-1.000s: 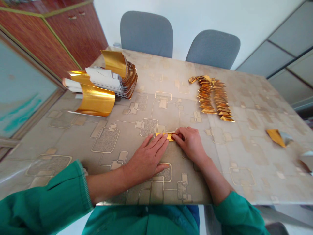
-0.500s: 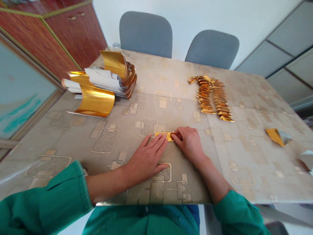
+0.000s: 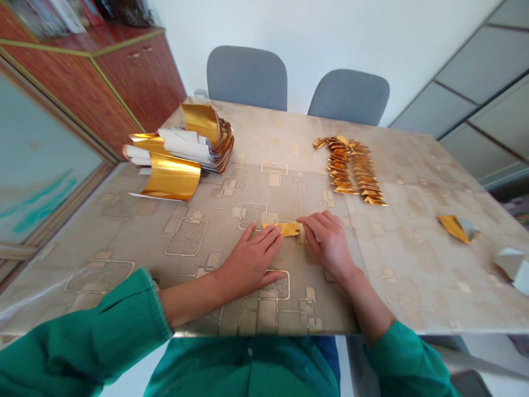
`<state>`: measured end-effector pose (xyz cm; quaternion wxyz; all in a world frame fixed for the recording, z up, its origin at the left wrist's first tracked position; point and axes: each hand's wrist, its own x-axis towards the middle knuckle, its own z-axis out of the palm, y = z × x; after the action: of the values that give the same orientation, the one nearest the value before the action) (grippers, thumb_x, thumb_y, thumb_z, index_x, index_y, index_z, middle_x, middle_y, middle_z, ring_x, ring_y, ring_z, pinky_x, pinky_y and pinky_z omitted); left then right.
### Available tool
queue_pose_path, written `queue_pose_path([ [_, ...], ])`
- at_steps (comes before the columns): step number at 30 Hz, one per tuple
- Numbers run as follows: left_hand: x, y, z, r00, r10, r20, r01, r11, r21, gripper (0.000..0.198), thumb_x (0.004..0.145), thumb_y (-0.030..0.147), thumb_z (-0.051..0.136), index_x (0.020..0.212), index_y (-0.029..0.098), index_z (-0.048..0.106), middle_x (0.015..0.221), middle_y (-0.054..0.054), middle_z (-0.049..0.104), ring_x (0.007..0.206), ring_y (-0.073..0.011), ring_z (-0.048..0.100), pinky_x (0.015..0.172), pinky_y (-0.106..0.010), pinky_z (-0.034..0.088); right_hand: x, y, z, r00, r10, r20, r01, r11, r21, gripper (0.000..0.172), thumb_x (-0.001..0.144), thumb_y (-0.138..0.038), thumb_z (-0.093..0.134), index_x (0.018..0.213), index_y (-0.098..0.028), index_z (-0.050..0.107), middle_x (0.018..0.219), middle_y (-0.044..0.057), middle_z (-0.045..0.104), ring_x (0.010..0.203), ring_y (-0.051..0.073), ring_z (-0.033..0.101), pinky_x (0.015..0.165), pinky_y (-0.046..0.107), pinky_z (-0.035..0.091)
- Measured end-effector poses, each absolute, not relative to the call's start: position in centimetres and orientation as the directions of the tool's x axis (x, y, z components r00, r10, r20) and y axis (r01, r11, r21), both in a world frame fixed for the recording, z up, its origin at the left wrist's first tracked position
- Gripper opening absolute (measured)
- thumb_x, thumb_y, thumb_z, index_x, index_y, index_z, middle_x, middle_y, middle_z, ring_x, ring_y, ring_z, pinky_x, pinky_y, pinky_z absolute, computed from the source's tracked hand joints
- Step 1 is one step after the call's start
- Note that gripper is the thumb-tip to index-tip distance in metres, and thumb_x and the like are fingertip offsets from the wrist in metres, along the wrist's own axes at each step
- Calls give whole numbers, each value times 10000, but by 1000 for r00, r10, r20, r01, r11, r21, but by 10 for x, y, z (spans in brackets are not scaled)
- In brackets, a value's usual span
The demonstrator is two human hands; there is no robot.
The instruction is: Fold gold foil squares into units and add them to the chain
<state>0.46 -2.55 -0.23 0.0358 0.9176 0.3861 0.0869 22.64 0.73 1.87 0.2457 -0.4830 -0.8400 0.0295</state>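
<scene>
A narrow folded gold foil strip point(image 3: 287, 229) lies flat on the patterned tabletop point(image 3: 413, 264), near the table's middle and directly between the two hands, with a paler end showing at its right tip. The left hand point(image 3: 252, 264) is open and flat on the table, fingers spread, its fingertips point(image 3: 266, 231) touching the strip's left part without gripping it. The right hand point(image 3: 326, 242) is curled over the strip's right end, fingers bent down against it; the thumb is hidden, so a true pinch cannot be confirmed. Green sleeves point(image 3: 78, 336) cover both forearms up to the wrists. Beyond the hands, toward the far side, a row of folded gold foil pieces point(image 3: 351, 171) lies overlapped in a double line with a hooked top end. To the left, a stack of gold foil sheets with white backing point(image 3: 185, 146) sits in a loose, curling pile, with a curved gold foil sheet point(image 3: 173, 176) leaning at its near side. Far right, a folded gold-and-silver foil piece point(image 3: 457, 229) lies apart, and a silvery-white foil piece point(image 3: 512, 267) sits at the table's edge. Two grey chairs point(image 3: 247, 77) stand beyond the table.
</scene>
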Motion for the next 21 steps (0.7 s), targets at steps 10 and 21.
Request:
queue_pose_path([
  [10,4,-24,0,676,722,148,710,-692,131,706,951,633,457,1421,108,484,1526,-156,433,1402,-291,408,1202,-537,146,216,-25,5,-567,765,307,795,605,-40,237,999,-240,502,1178,-204,653,1096,65,697,1031,218,546,984,410,305],
  [21,-18,-26,3,686,711,152,716,-697,30,575,970,541,502,1402,162,511,1486,-127,495,1414,-286,407,1204,-560,155,218,-25,10,-531,811,245,818,566,-100,244,991,-252,512,1177,-228,668,1091,51,694,1047,206,556,1049,409,285],
])
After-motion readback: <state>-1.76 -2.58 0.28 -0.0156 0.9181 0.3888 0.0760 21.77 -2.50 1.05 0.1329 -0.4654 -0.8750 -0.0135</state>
